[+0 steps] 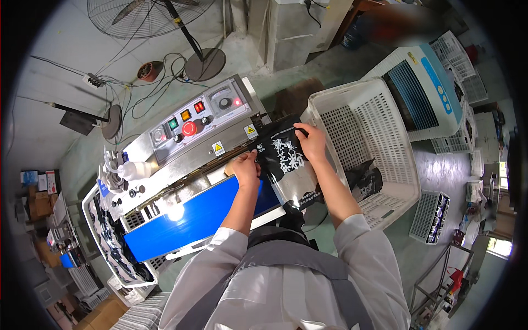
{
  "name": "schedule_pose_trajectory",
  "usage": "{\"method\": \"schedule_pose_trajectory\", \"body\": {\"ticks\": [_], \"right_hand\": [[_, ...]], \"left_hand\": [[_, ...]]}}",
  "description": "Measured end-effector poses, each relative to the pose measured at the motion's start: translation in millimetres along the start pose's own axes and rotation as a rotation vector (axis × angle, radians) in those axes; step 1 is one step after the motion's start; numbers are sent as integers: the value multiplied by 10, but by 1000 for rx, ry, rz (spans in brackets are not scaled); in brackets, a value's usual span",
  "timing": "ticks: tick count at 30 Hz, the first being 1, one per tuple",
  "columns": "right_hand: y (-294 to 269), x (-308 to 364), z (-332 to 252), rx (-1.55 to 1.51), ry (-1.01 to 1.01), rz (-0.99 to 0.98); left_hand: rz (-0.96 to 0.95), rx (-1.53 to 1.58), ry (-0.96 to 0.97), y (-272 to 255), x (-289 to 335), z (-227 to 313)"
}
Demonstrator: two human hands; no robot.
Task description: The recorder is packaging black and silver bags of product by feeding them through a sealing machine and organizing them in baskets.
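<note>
A black pouch [283, 165] with white printing and a clear window hangs between my hands at the right end of a band sealing machine [190, 135]. My left hand [245, 166] is closed at the pouch's upper left edge, beside the sealer's slot and above the blue conveyor belt [192, 220]. My right hand [311, 142] pinches the upper right corner, thumb on the front. The pouch's top edge lies close to the machine's right end. Its lower end hangs toward my apron.
On the right stands a white plastic basket [352, 118] with black pouches [366, 181] inside. At the left end of the belt, another white crate [148, 285] holds several dark pouches. A floor fan [204, 65] with loose cables stands behind the machine, and an air cooler [410, 99] beyond the basket.
</note>
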State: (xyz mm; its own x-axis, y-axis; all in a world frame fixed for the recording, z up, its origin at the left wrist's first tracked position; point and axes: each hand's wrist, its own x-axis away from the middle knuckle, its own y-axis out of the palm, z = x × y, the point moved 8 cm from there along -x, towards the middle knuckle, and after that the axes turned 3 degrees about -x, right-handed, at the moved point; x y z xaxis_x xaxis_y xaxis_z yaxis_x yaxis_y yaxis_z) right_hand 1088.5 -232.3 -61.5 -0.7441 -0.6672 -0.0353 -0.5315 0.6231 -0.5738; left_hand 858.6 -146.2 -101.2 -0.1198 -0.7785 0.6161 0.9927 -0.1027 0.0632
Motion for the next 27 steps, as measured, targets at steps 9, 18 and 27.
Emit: {"method": "schedule_pose_trajectory", "body": {"ticks": [9, 18, 27], "right_hand": [[147, 106, -245, 149, -13, -82], [297, 307, -561, 130, -109, -67], [603, 435, -585, 97, -170, -70]], "left_hand": [[14, -20, 27, -259, -75, 17], [42, 22, 28, -584, -70, 75], [40, -38, 46, -913, -86, 147]]}}
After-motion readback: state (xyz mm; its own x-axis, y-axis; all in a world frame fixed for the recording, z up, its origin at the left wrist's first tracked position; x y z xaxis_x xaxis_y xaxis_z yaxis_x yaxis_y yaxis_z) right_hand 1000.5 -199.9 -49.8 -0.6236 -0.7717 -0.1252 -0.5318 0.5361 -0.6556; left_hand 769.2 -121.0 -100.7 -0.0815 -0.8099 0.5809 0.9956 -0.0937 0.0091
